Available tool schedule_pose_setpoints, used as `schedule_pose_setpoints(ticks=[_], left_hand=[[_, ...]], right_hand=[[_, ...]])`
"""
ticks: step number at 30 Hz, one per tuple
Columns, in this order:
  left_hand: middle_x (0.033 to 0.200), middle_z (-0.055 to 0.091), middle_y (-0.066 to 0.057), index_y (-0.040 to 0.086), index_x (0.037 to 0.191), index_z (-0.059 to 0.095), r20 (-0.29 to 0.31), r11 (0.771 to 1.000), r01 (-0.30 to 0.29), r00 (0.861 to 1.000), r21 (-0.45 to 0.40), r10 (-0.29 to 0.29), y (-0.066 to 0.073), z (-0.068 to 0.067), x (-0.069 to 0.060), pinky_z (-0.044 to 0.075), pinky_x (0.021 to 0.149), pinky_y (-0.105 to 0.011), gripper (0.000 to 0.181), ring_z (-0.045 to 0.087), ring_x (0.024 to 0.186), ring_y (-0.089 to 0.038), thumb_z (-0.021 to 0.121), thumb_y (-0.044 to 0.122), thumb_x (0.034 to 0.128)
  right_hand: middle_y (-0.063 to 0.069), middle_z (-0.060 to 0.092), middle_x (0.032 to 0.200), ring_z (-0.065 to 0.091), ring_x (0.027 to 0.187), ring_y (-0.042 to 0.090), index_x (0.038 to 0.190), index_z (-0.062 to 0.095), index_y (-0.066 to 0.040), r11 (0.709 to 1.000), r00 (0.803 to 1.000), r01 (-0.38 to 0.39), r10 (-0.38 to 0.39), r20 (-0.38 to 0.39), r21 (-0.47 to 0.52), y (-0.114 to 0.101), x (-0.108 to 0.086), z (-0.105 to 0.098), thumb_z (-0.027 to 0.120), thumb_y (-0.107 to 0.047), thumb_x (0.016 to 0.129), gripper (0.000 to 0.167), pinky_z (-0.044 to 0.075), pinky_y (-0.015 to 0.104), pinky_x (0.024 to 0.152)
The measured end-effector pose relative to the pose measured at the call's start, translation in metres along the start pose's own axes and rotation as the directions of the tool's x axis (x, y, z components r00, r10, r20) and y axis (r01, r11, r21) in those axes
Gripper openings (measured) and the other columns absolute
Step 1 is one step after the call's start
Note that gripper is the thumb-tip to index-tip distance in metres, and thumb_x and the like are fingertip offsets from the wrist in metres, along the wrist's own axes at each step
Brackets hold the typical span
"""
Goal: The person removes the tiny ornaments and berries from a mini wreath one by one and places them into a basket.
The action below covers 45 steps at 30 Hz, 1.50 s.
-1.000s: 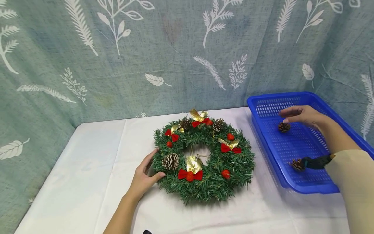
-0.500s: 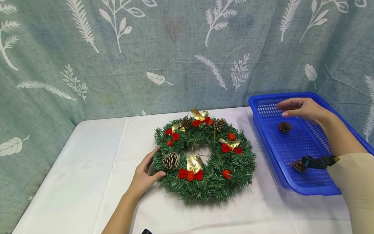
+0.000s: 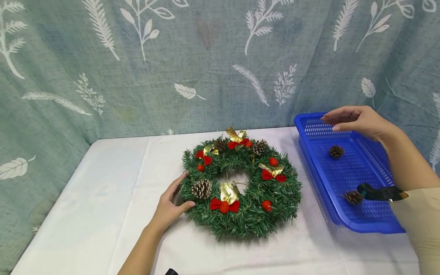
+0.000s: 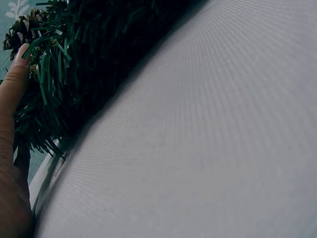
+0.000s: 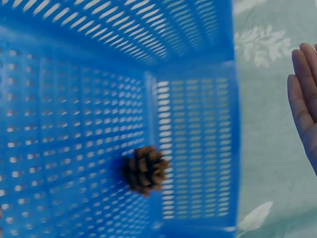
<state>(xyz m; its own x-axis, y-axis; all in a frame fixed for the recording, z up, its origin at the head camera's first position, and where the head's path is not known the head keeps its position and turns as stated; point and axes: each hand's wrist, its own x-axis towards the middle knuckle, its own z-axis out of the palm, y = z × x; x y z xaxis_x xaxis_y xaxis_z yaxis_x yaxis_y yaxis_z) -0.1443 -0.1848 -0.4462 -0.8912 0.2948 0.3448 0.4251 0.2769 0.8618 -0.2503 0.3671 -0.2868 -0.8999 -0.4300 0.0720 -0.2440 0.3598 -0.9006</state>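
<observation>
Wreath (image 3: 254, 214) touched by the left hand (image 3: 169, 207).
Its partly hidden fingers seem relaxed; the right hand (image 3: 361, 123), released, is held above the blue basket (image 3: 317, 173).

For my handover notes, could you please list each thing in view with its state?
Wreath: lying flat, decorated
Basket: upright, uncovered
Far pinecone: loose in the basket
Near pinecone: in the basket, partly hidden
Left hand: touching the wreath's edge
Right hand: empty, above the basket
Table: cloth-covered
Curtain: hanging behind
</observation>
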Motion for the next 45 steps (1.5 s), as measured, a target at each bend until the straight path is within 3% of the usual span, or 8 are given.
schedule_pose_setpoints(ticks=[12,17,26,29,32,39,45], left_hand=[[0.152,0.032,-0.003,0.022,0.149,0.032,-0.004,0.999,0.034,0.999,0.027,-0.034,0.000,0.000,0.000,0.023,0.107,-0.008,0.086,0.024,0.139,-0.001,0.076,0.004,0.0766],[0.152,0.032,-0.005,0.021,0.148,0.033,0.001,1.000,0.023,1.000,0.003,-0.023,-0.002,0.001,0.001,0.022,0.108,-0.009,0.085,0.024,0.139,-0.001,0.075,0.003,0.0776],[0.153,0.031,0.000,0.026,0.148,0.032,0.009,0.998,0.053,0.999,0.024,-0.053,-0.001,0.000,0.000,0.023,0.107,-0.008,0.085,0.024,0.142,-0.014,0.076,0.007,0.0781],[0.153,0.031,-0.001,0.026,0.148,0.032,0.007,0.998,0.054,0.999,0.026,-0.054,0.000,0.000,-0.001,0.023,0.107,-0.008,0.085,0.024,0.142,-0.018,0.076,0.007,0.0779],[0.153,0.031,-0.003,0.023,0.149,0.032,0.004,0.998,0.050,0.999,0.024,-0.050,0.000,0.000,-0.001,0.023,0.107,-0.008,0.085,0.024,0.142,-0.017,0.076,0.005,0.0777],[0.153,0.032,-0.003,0.023,0.148,0.033,0.003,0.999,0.043,0.999,0.002,-0.043,0.000,0.000,0.000,0.022,0.108,-0.009,0.085,0.023,0.141,-0.012,0.076,0.005,0.0775],[0.152,0.032,-0.003,0.021,0.148,0.033,0.002,0.999,0.037,0.999,0.002,-0.037,0.000,0.000,-0.001,0.022,0.108,-0.009,0.085,0.023,0.141,-0.008,0.076,0.004,0.0772]], right_hand=[[0.004,0.067,0.116,0.062,0.109,0.011,0.123,0.054,0.010,0.974,0.976,0.185,-0.198,0.095,0.133,-0.047,-0.009,0.006,0.052,0.020,0.086,0.038,0.051,0.016,0.084],[0.004,0.067,0.116,0.062,0.109,0.011,0.121,0.055,0.011,0.962,0.965,0.240,-0.251,0.072,0.129,-0.061,-0.017,0.019,0.051,0.021,0.086,0.037,0.051,0.016,0.083],[0.011,0.066,0.117,0.062,0.111,0.017,0.121,0.054,0.016,0.891,0.919,0.379,-0.394,0.009,0.252,-0.078,-0.028,0.050,0.049,0.029,0.080,0.043,0.053,0.020,0.083],[0.012,0.066,0.117,0.062,0.111,0.018,0.121,0.054,0.016,0.885,0.919,0.385,-0.394,-0.019,0.262,-0.085,-0.033,0.062,0.051,0.030,0.078,0.045,0.053,0.021,0.084],[0.011,0.067,0.116,0.062,0.111,0.016,0.120,0.055,0.015,0.898,0.927,0.375,-0.370,-0.064,0.230,-0.092,-0.039,0.074,0.053,0.028,0.078,0.044,0.052,0.019,0.086],[0.003,0.067,0.117,0.062,0.110,0.010,0.122,0.057,0.008,0.962,0.955,0.254,-0.233,-0.185,0.101,-0.104,-0.056,0.104,0.061,0.018,0.081,0.043,0.053,0.016,0.080],[0.004,0.067,0.115,0.063,0.107,0.011,0.119,0.059,0.009,0.964,0.942,0.230,-0.186,-0.279,0.136,-0.113,-0.068,0.125,0.064,0.016,0.080,0.039,0.053,0.016,0.080]])
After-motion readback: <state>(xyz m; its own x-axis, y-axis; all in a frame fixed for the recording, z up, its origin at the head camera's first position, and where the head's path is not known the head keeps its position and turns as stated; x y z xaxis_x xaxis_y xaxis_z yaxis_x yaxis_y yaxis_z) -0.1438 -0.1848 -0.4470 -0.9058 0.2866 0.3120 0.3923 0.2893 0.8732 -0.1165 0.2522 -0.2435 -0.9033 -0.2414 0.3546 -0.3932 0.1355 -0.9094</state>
